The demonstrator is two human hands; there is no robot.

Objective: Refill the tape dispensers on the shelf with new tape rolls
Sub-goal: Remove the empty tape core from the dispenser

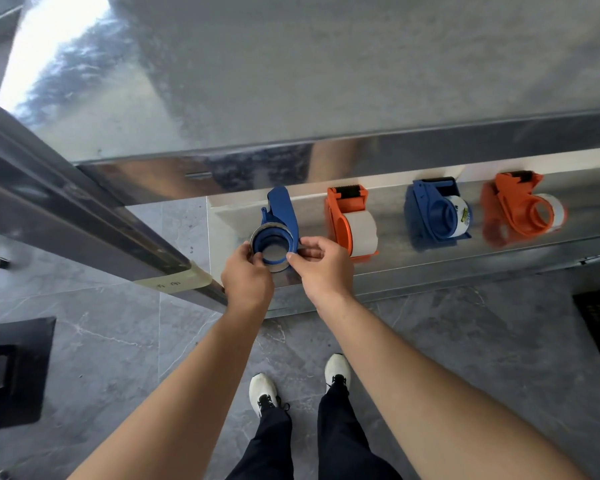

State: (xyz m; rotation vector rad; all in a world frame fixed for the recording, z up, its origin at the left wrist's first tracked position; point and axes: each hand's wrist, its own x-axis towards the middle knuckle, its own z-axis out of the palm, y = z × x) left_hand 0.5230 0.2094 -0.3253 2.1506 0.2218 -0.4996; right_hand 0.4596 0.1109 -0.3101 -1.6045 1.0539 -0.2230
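Here the thin grey tape ring [256, 236] on the blue plastic tape dispenser [282, 211] (long axis running away, handle towards the back of the shiny metal shelf [430, 259]) is pinched between both hands, left hand [246, 276] at its left rim, right hand [323, 268] at its right.

Open gaps of shiny metal shelf [392, 239] separate the left blue plastic tape dispenser [284, 209], the orange plastic dispenser [340, 220], the second blue dispenser [430, 209] and the far orange dispenser [516, 209]; a steel ledge [361, 157] runs above, behind them.
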